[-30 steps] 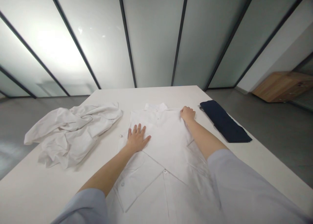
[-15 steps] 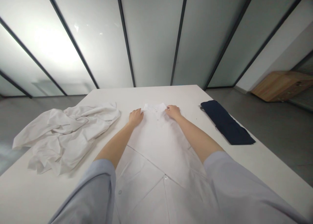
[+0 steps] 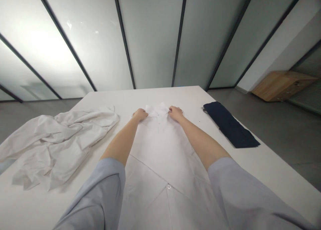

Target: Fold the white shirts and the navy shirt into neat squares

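Observation:
A white collared shirt (image 3: 163,149) lies spread lengthwise on the table, its collar (image 3: 157,109) at the far end. One small round button (image 3: 169,186) shows nearer to me, where creases or edges of the cloth meet. My left hand (image 3: 140,114) is closed on the cloth at the shoulder, just left of the collar. On the other side, my right hand (image 3: 176,113) pinches the cloth close to the collar's right edge. The fingertips of both hands are partly hidden.
A crumpled white cloth garment (image 3: 65,136) lies on the table's left side. Folded dark navy cloth (image 3: 229,124) rests near the right edge of the white table (image 3: 110,97). Beyond stand frosted glass panels (image 3: 150,39) and a wooden cabinet (image 3: 278,84) on the floor.
My left hand has moved slightly closer to the collar and its fingers have closed on the cloth. The collar area looks pulled and slightly raised. My right hand stays nearly in place.

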Motion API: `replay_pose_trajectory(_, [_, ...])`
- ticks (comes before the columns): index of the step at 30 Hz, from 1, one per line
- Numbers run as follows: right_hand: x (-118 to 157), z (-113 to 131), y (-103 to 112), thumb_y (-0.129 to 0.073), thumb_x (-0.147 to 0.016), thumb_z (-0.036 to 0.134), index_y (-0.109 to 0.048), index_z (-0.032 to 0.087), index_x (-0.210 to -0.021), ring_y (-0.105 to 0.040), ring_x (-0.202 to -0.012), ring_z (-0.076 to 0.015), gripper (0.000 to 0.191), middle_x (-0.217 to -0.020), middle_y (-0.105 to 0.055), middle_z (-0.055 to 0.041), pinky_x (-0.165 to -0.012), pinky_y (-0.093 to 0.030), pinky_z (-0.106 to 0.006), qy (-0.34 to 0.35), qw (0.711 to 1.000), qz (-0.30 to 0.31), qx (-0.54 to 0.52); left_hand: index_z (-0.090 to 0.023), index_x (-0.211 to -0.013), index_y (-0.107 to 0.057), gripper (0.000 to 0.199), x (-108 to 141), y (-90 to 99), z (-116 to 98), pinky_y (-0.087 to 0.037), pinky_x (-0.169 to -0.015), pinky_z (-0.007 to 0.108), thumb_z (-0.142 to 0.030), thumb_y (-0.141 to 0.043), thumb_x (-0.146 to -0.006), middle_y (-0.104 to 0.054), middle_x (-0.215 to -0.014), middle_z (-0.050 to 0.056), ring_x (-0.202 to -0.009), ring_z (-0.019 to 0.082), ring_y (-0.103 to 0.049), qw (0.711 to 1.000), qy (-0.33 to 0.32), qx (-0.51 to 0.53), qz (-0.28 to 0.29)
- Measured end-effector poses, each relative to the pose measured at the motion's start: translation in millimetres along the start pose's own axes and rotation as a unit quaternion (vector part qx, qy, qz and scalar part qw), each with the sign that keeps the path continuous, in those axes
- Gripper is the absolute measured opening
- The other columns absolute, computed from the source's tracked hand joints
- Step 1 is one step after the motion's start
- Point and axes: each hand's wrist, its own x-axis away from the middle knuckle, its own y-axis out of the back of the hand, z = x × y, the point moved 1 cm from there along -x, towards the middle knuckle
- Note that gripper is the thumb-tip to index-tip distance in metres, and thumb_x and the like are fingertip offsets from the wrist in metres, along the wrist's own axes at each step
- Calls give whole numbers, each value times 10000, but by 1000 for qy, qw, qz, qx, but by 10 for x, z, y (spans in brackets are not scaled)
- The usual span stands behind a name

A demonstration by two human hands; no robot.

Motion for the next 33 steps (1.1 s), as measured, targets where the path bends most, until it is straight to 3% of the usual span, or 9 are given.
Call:
replay_pose_trajectory(6, [168,-25,96,-444,-883,177,-572,192,-1118,-582,-1028,-241,268,-1095,-666,-114,-892,-372,-327,91,995,-21,43,-155,-1135,-561,325,256,45,104,-424,-863,296,-232,-491,-827,-659,-1113,112,-1021,216,-591,993,-98,-62,-32])
replay_pose_trajectory(12, [376,-85,165,-460,-851,113,-601,171,-1064,-546,-1072,-240,263,-1073,-669,-115,-969,-297,-341,180,977,-20,112,-192,-1061,-582,269,559,49,158,-371,-953,379,-162,-412,-855,-623,-1079,113,-1072,252,-543,938,-252,-204,-119])
replay_pose_trajectory(16, [504,-150,160,-434,-870,120,-633,176,-1020,-515,-1094,-237,255,-1127,-644,-112,-972,-295,-356,224,966,-24,128,-203,-1036,-614,290,717,29,193,-363,-956,404,-159,-375,-877,-591,-1121,127,-1096,258,-503,917,-299,-235,-119])
replay_pose_trajectory(21, [573,-224,136,-444,-859,127,-651,170,-1027,-489,-1124,-244,270,-1164,-622,-121,-976,-308,-367,217,969,-24,112,-212,-1038,-637,290,834,-11,267,-365,-971,403,-185,-402,-869,-612,-1100,108,-1092,243,-510,928,-291,-215,-91])
replay_pose_trajectory(25, [592,-192,133,-421,-848,122,-650,168,-1070,-455,-1192,-244,322,-1254,-584,-111,-1012,-305,-378,177,980,-73,61,-215,-1006,-673,304,900,-25,229,-293,-1070,413,-159,-433,-827,-641,-1136,70,-1149,226,-500,943,-261,-162,-126])
replay_pose_trajectory(28, [642,-46,87,-402,-873,183,-581,141,-1212,-447,-1219,-238,385,-1277,-570,-126,-1032,-306,-368,160,982,-95,20,-196,-1142,-636,364,943,-91,55,-311,-1075,387,-204,-402,-864,-598,-1258,71,-1203,214,-482,949,-238,-136,-155])
replay_pose_trajectory(30, [690,63,17,-381,-920,327,-510,148,-1313,-387,-1291,-265,451,-1369,-502,-135,-1063,-273,-401,156,985,-63,28,-192,-1295,-537,437,954,-175,-71,-305,-1086,391,-316,-382,-906,-509,-1382,84,-1289,232,-419,953,-223,-142,-147])
replay_pose_trajectory(33, [746,101,-96,-314,-921,567,-404,197,-1418,-226,-1391,-339,626,-1510,-326,-133,-1100,-173,-502,116,990,22,72,-200,-1423,-396,623,941,-300,-114,-228,-1119,474,-542,-343,-905,-355,-1503,113,-1394,314,-269,968,-154,-174,-89])
